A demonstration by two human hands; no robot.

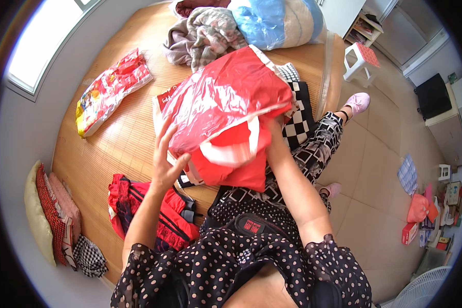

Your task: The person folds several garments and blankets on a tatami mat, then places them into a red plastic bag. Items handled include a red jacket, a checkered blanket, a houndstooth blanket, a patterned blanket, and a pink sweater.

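A large shiny red bag (226, 92) with white edging lies across my lap and the woven mat. Its white handle loop (231, 151) hangs at the near side, smeared by motion. My left hand (167, 159) is at the bag's left side with fingers spread, holding nothing. From the right, my right forearm (292, 179) reaches to the bag's opening, where the hand goes out of sight behind its red edge. Black-and-white checkered cloth (299, 126) shows beside the bag on the right. Red and black clothing (159, 213) lies near my left forearm.
A red and yellow plastic package (113, 92) lies on the mat at left. Crumpled blankets (205, 38) and a blue-and-white bundle (274, 23) sit at the far side. Cushions (51, 210) lean by the left wall. A red-topped stool (362, 61) stands on the floor.
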